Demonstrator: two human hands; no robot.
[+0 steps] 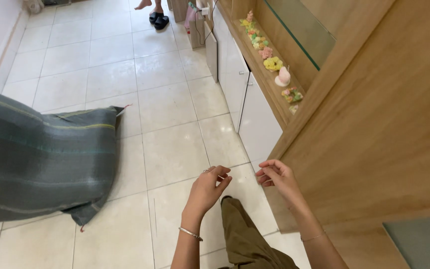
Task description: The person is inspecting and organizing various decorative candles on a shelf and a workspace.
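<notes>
Head view shows both hands empty at lower centre, left hand (209, 187) and right hand (276, 175) loosely curled, fingertips nearly meeting, beside the wooden cabinet (374, 139); grey sack (41, 159) lies untouched at left.

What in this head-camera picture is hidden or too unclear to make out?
- Left hand and right hand: whether the fingertips pinch anything is too small to tell.
- Grey striped fabric sack: cut off by the left edge.
- Small colourful trinkets on the wooden shelf: too small to identify.
- Another person's feet by black sandals: cropped by the top edge.
</notes>
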